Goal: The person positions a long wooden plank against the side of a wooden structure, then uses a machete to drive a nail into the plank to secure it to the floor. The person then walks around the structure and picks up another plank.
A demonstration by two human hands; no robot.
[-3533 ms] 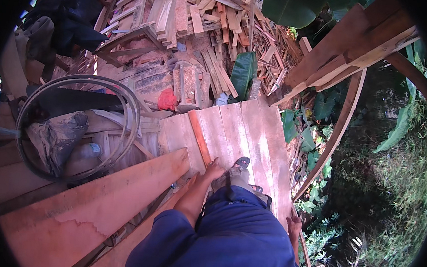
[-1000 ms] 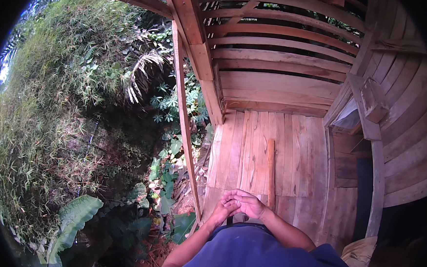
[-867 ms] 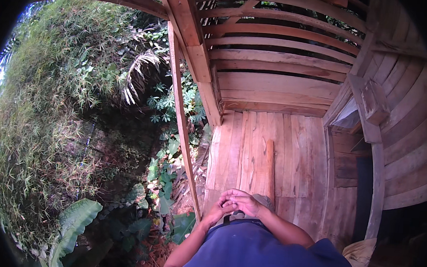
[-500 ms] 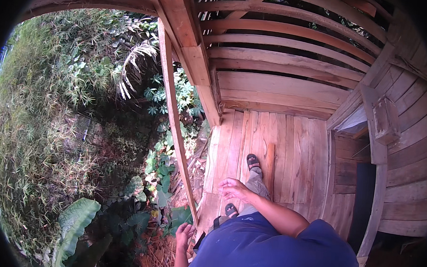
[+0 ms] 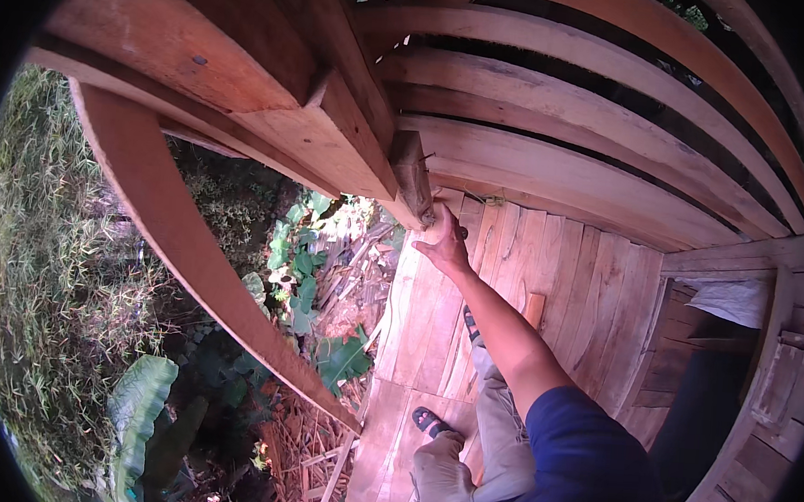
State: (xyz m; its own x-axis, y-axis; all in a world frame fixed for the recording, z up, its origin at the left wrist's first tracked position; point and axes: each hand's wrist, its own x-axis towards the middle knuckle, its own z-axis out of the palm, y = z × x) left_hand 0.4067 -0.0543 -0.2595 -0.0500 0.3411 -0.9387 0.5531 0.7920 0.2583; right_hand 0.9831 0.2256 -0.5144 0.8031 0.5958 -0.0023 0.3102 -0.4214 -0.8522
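My right hand (image 5: 446, 243) is stretched forward at the end of my bare arm, thumb and fingers spread apart. It is at the lower end of a square wooden post (image 5: 354, 133), its fingertips beside the wood. Whether the hand presses on the post or only hovers by it, I cannot tell. A small dark spot shows at the hand's right edge, too small to name. A short wooden block (image 5: 411, 173) is fixed against the post above the hand. My left hand is out of view.
Plank flooring (image 5: 425, 326) lies under my sandalled feet, with a loose wooden piece (image 5: 534, 310) on it. A slatted wall (image 5: 564, 160) stands ahead. A curved-looking diagonal board (image 5: 190, 247) crosses the open left edge, beyond which are plants and scrap wood (image 5: 316, 448). A dark doorway (image 5: 709, 417) is right.
My right hand has moved from near my body forward to the post. The view has shifted closer to the post and slats. My left hand has left the view.
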